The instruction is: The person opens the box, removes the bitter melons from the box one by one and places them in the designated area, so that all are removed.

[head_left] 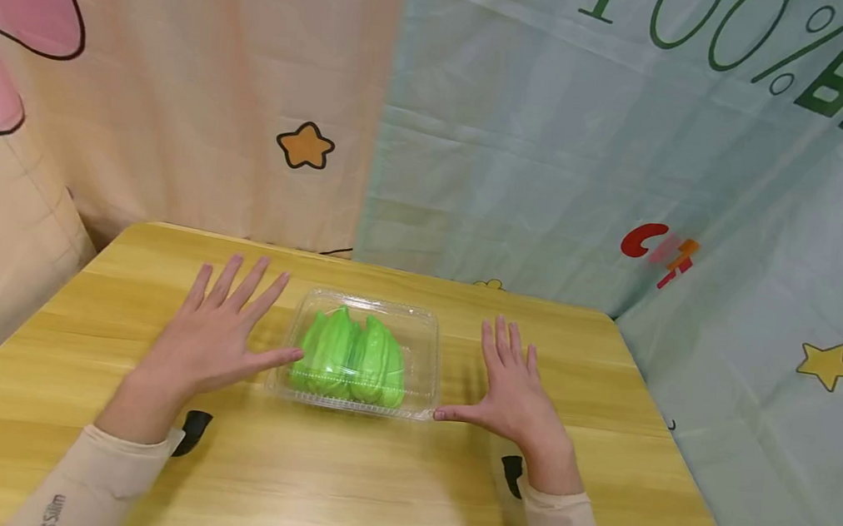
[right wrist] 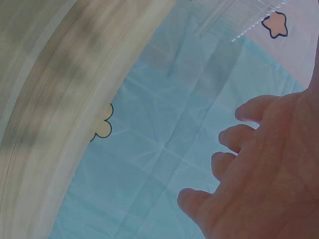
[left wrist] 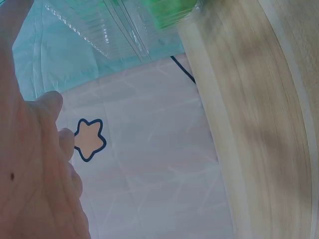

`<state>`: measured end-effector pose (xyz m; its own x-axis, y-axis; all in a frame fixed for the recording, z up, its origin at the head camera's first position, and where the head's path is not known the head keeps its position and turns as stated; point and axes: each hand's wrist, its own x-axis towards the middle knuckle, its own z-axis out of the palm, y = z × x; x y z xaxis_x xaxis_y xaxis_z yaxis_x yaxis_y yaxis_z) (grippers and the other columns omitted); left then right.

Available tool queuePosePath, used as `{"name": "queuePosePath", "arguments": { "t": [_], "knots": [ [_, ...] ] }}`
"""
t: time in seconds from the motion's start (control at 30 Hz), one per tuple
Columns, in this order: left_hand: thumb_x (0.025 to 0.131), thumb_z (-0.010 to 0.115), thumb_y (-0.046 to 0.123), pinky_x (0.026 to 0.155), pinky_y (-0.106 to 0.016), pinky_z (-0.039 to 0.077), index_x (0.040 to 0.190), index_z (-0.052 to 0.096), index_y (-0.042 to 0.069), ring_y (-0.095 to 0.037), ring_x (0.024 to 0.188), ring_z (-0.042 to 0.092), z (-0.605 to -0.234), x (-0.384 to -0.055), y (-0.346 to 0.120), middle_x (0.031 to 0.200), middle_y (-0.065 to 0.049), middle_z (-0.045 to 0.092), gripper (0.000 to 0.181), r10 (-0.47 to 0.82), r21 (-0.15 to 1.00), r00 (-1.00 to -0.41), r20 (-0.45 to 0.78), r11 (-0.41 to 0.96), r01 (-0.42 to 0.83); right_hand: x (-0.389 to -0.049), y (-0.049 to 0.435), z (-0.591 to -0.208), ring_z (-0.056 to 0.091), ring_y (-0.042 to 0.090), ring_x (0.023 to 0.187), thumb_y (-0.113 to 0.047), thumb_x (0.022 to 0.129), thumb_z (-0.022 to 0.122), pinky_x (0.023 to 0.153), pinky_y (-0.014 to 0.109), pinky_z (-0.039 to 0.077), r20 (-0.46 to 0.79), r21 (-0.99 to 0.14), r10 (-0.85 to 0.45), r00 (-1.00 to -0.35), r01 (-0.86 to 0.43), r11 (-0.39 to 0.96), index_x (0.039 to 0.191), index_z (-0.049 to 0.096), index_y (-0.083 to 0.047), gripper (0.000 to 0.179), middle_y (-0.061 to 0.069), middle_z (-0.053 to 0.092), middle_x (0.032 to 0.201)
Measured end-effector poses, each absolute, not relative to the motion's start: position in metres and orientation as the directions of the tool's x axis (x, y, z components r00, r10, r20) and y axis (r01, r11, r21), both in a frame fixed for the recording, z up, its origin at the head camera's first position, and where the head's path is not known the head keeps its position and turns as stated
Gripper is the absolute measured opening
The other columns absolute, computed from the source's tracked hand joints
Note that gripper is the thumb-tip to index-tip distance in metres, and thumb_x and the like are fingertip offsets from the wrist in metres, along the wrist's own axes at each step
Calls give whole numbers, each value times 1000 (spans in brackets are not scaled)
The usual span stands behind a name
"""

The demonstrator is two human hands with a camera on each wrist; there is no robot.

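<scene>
A clear plastic clamshell box (head_left: 421, 351) sits on the wooden table, with bright green ribbed pieces (head_left: 353, 357) inside that look like star fruit. My left hand (head_left: 211, 341) is spread wide to the left of the box, its thumb overlapping the box's left side in the head view. To the right, my right hand (head_left: 515, 392) is held with fingers straight and thumb stretched toward the box's near right corner. Neither hand grips anything. In the left wrist view, part of the box (left wrist: 124, 30) and a green piece (left wrist: 169, 10) show at the top.
The wooden table (head_left: 342, 482) has its far edge close to a printed curtain (head_left: 478, 134), which also runs along the right. A cream padded surface (head_left: 0, 260) stands by the table's left edge. Black straps (head_left: 192, 433) show beside both wrists.
</scene>
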<state>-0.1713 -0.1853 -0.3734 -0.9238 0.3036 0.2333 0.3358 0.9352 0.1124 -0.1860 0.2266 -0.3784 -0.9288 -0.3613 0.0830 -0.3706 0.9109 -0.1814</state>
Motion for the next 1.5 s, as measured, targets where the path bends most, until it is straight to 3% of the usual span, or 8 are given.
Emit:
{"name": "queuePosePath", "arguments": {
  "t": [0.23,0.4,0.6,0.77,0.93,1.5],
  "knots": [
    [89,45,79,116,-51,-20,163,11,14,-36,151,-14,-376,-170,-188,168,-14,-4,104,320,157,-924,207,922,355,-187,223,-376,-12,30,152,-90,61,66,119,59,-1,51,-215,-376,-925,-377,901,162,-4,-10,147,14,-9,167],
    [84,49,83,116,-53,-17,163,9,9,-41,151,-4,-374,-171,-187,167,-17,7,115,365,292,-925,107,878,380,-188,220,-376,-10,26,152,-88,60,68,121,54,4,55,-306,-403,-914,-399,864,162,-5,-11,147,10,-8,168],
    [72,63,85,116,-59,-13,161,7,1,-45,150,-1,-379,-172,-187,166,-21,9,135,388,443,-921,-17,829,341,-185,216,-383,-8,22,153,-80,61,77,121,48,7,19,-414,-417,-909,-387,824,160,-11,-13,149,5,-12,167],
    [69,75,76,112,-71,-3,161,0,3,-53,147,-3,-391,-172,-188,164,-27,6,140,385,548,-920,-71,786,287,-184,211,-391,-4,23,152,-74,62,82,121,48,12,-20,-501,-418,-908,-353,790,160,-10,-12,148,6,-11,167],
    [70,77,73,103,-82,8,161,-8,7,-65,140,-4,-404,-172,-187,162,-32,4,141,384,576,-916,-112,777,255,-186,206,-402,-5,22,152,-73,63,82,121,46,11,-87,-556,-448,-890,-330,763,159,-13,-14,147,3,-13,166],
    [77,75,68,108,-77,3,160,-15,10,-57,144,-12,-419,-176,-177,166,-20,-9,135,432,648,-896,-102,712,270,-193,200,-420,2,17,151,-62,68,86,120,43,16,-104,-692,-492,-864,-292,660,160,-15,-20,143,7,-9,168]
  ]
}}
